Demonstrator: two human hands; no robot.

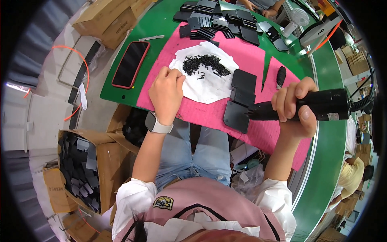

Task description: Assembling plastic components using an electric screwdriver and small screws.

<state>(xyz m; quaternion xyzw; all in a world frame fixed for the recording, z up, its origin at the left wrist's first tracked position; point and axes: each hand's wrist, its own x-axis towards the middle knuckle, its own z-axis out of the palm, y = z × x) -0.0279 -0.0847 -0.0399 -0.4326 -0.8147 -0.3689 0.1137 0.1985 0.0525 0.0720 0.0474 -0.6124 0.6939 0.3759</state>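
Note:
My right hand [296, 103] is wrapped round a black electric screwdriver [328, 104], held sideways with its tip pointing left. That tip is at the lower part of a black two-panel plate piece [244, 86] lying on the pink foam mat [264, 133]; whether they touch I cannot tell. My left hand [166, 90] is closed, fingertips together at the left edge of a white sheet [201, 90]. What its fingers hold, if anything, is hidden. Many small black screws [205, 64] lie heaped on the sheet.
A red-cased phone [131, 64] lies on the green table [109, 89] at left. Stacked black plate parts [219, 24] fill the far side. A short black-handled tool [281, 76] is on the mat. Beside the table stands a carton [108, 165] of black pieces. Another person's hands [258, 7] show beyond.

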